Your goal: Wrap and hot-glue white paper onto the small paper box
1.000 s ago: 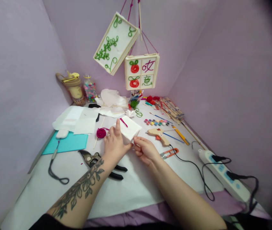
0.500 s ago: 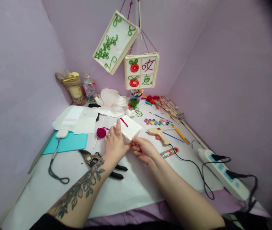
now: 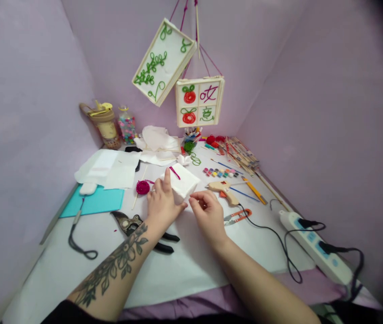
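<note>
A small white paper-covered box point(image 3: 185, 181) stands on the table with a short strand of magenta yarn point(image 3: 174, 173) on its top. My left hand point(image 3: 162, 198) steadies the box from its left and near side, index finger stretched along the top edge and thumb pointing right at its base. Just off the box's near right corner, my right hand point(image 3: 208, 211) has thumb and index finger curled together; anything between the fingertips is too small to make out. A coil of magenta yarn point(image 3: 142, 187) lies left of my left hand, its tail running toward the box.
Pruning shears point(image 3: 134, 223) lie under my left forearm. A glue gun point(image 3: 223, 189), thread snips point(image 3: 238, 217) and a power strip point(image 3: 316, 245) with black cords are on the right. Decorated frames point(image 3: 200, 102) hang above the back. A turquoise board point(image 3: 100, 202) sits at left.
My right hand has drawn slightly away from the left thumb and the box's corner, moving right and turning its back upward. My left hand and the box stay in place.
</note>
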The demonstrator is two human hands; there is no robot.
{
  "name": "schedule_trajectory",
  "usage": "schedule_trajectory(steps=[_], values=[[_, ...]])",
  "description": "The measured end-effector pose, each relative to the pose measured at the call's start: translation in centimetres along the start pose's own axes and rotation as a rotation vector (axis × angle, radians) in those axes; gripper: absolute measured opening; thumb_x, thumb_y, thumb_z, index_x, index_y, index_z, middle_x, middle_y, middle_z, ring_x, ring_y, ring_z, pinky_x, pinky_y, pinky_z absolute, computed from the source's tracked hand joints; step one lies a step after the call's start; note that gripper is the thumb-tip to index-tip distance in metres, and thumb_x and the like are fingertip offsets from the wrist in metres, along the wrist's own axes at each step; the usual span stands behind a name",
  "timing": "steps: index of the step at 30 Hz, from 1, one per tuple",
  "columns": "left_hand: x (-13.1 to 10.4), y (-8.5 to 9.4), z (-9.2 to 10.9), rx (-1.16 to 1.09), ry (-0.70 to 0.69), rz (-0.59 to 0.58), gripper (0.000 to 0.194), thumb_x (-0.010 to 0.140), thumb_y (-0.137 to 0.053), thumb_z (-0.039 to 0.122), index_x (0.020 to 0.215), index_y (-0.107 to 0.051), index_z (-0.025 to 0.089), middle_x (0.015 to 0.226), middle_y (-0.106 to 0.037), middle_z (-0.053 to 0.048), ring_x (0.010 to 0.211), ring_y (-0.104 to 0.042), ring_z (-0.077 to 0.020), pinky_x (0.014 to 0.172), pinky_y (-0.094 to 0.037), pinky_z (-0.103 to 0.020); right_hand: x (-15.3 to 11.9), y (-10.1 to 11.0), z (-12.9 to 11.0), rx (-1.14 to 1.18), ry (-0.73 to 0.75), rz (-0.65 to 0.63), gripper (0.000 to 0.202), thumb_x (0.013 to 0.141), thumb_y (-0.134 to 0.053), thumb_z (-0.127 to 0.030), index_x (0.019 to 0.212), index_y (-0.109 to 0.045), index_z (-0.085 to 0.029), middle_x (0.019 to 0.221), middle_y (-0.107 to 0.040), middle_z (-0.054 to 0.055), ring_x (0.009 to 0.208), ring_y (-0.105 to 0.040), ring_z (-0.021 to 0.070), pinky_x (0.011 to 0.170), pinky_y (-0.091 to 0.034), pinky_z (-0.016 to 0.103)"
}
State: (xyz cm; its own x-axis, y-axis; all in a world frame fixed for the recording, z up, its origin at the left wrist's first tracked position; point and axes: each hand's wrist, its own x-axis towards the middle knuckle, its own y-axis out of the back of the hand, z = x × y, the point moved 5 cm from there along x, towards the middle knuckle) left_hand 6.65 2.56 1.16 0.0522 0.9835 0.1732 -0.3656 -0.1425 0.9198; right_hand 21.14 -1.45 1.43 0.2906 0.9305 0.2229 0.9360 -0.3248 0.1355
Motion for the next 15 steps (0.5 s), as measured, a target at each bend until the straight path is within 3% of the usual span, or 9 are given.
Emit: schedule_trajectory(steps=[2,6,15], values=[[0.0,0.1,0.0,-0.002,-0.001,0.001,0.112,0.074,-0.071,0.047,0.154,0.000,0.016,0.136,-0.040,-0.023,0.115,-0.055,-0.0380,0.098,-0.039,-0.050,-0.3,-0.3,-1.0,-0.133,0.206,-0.019,0.015,0.082,-0.063,-0.022,0.090,-0.075,-0.022,0.086,-0.060,0.005,0.069,-0.054,0.0160,0.066,-0.046,0.030],[0.0,0.1,0.0,-0.003,-0.012,-0.022,0.106,0.076,-0.068,0.041,0.154,-0.001,0.014,0.135,-0.041,-0.023,0.115,-0.055,-0.0379,0.097,-0.040,-0.051,-0.7,-1.3,-0.9,-0.281,0.357,-0.076,0.028,0.086,-0.058,-0.022,0.110,-0.073,-0.025,0.094,-0.059,0.008,0.084,-0.059,0.0200,0.074,-0.051,0.033],[0.1,0.0,0.0,-0.043,-0.015,-0.017,0.106,0.075,-0.067,0.039,0.154,0.000,0.014,0.134,-0.044,-0.023,0.121,-0.050,-0.0391,0.094,-0.042,-0.051,-0.8,-1.7,-0.6,-0.492,0.620,-0.059,0.023,0.091,-0.055,-0.017,0.095,-0.076,-0.025,0.091,-0.069,0.010,0.084,-0.064,0.0207,0.077,-0.052,0.032]])
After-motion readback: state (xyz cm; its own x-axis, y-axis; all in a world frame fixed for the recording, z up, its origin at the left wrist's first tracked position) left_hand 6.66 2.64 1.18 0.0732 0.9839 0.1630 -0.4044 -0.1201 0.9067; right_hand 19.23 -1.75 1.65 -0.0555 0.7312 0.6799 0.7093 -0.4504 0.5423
